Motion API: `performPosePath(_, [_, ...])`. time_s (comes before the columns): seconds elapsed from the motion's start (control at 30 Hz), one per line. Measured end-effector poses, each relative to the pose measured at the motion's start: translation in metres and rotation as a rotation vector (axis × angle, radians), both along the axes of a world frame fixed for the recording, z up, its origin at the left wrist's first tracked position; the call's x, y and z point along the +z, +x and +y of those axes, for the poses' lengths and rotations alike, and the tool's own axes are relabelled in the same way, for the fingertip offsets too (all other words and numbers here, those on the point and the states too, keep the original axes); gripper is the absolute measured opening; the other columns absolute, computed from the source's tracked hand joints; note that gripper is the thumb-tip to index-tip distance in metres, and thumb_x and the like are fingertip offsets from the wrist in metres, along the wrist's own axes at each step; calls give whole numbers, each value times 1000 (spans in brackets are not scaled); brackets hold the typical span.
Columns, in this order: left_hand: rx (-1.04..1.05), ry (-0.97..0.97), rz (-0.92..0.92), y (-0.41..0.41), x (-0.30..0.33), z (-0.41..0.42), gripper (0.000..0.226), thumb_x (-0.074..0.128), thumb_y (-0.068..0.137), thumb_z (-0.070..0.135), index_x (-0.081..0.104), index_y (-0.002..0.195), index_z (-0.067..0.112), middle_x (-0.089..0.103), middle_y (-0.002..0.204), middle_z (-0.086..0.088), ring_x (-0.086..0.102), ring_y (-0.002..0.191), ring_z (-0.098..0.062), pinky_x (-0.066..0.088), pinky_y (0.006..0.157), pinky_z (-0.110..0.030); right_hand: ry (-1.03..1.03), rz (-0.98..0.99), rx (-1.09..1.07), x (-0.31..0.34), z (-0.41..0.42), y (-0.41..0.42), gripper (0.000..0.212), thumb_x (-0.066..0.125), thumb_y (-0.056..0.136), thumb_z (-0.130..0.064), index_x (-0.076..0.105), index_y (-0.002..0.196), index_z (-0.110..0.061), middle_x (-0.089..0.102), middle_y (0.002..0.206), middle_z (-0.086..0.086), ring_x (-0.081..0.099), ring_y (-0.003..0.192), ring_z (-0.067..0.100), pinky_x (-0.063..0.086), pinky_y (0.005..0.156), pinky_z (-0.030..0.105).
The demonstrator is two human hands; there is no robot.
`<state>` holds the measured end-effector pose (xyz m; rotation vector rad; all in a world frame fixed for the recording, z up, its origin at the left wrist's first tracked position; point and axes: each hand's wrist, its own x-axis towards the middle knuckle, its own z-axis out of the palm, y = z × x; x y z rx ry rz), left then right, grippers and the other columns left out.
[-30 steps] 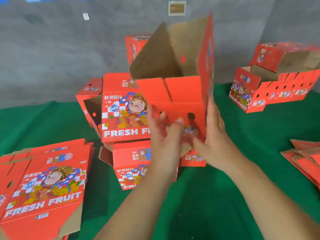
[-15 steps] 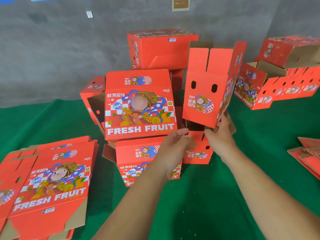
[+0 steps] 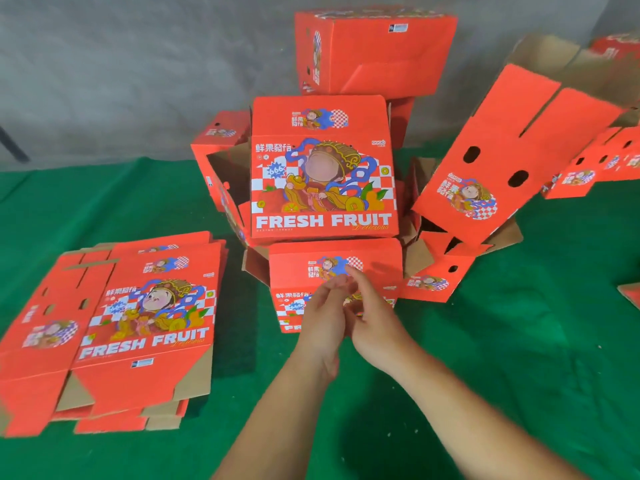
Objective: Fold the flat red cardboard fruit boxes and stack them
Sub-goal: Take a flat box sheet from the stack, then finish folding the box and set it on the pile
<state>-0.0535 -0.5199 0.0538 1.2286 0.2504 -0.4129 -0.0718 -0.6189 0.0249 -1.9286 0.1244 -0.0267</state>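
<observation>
Red cardboard fills the scene: folded fruit boxes are piled at the centre and far right of a green mat (image 3: pixel 485 341), against a grey wall (image 3: pixel 104 64). One tilted folded box (image 3: pixel 512 161) leans at the right of the central pile, its two oval handle holes facing the viewer; it rests on smaller boxes and touches neither hand. It looks only loosely placed, and might slide off.

A large box front reading "FRESH FRUIT" (image 3: pixel 323 174) stands in the middle, with another box (image 3: pixel 374 50) on top behind it and a low box (image 3: pixel 332 268) in front.

Both hands are empty. The left hand (image 3: pixel 325 317) and right hand (image 3: pixel 370 317) are held close together just in front of that low box, fingers loosely extended and partly overlapping; whether they touch each other or the box cannot be told, since the fingers are blurred.

A stack of flat, unfolded boxes (image 3: pixel 114 327) lies near and to the left, well apart from both hands. More flat cardboard (image 3: pixel 632 296) shows at the right edge.

Judging from this, one box is folded and set down, and the step in hand is the change-over to a fresh one. The next move probably calls for reaching left to the flat stack, lifting only the top sheet, and opening it into a tube before tucking its flaps.
</observation>
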Motion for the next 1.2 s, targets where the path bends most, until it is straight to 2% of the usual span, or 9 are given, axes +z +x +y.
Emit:
performPosePath(0.3, [204,24,63,6,-30,120,17,60,103,25,74,102,16,79,99,-3,76,96,-21,58,92,-39,-24,128,202,-23,122,17,74,59,99,-12,27,156,-45,56,109,-14,58,89,5,49,87,26])
performPosePath(0.43, [269,37,94,17,-40,199,12,61,102,24,70,107,18,75,91,1,73,85,-17,55,75,-32,77,237,256,-35,200,33,72,61,101,-20,23,160,-37,51,145,-11,58,115,5,47,107,33])
performPosePath(0.57, [287,140,139,25,-57,269,15,61,100,21,69,112,27,75,103,3,70,96,-16,56,88,-33,114,440,113,-50,258,48,74,59,102,-38,16,162,-33,43,157,3,56,128,16,48,99,31])
performPosePath(0.7, [121,525,22,27,-81,323,24,55,102,33,64,124,31,72,123,8,66,110,-10,52,98,-36,114,612,-23,-75,286,47,53,59,99,-34,39,144,-14,63,121,2,62,107,16,47,91,37])
performPosePath(0.77, [-183,1068,-158,28,-101,345,45,50,100,46,49,144,34,55,145,11,45,140,-12,1,128,-50,192,594,-102,-81,296,43,23,60,98,-27,58,116,-12,69,104,1,63,87,11,50,76,32])
performPosePath(0.83, [-451,1410,-402,25,-113,358,68,45,94,66,34,155,39,34,156,11,20,154,-15,-22,121,-52,255,544,-225,-84,302,40,14,62,99,-25,69,105,-15,74,103,6,65,82,15,47,64,28])
performPosePath(0.97, [-616,1449,-595,34,-116,377,103,38,77,91,11,163,41,6,170,10,-2,160,-21,-12,126,-54,280,443,-343,-73,295,43,7,61,102,-18,68,99,-16,70,94,4,60,76,13,43,60,27])
performPosePath(1.07, [-641,1547,-596,39,-113,377,112,56,79,76,-21,156,51,-20,171,6,-18,158,-33,-10,123,-63,200,268,-334,-59,277,47,13,55,104,-12,66,100,-18,67,95,1,59,81,11,42,62,24])
performPosePath(1.2, [-433,1525,-465,35,-101,360,106,57,91,60,-24,157,44,-18,171,-4,-9,158,-42,11,121,-70,74,64,-259,-36,257,52,23,53,103,-8,65,102,-27,69,96,-4,61,80,-3,42,63,9])
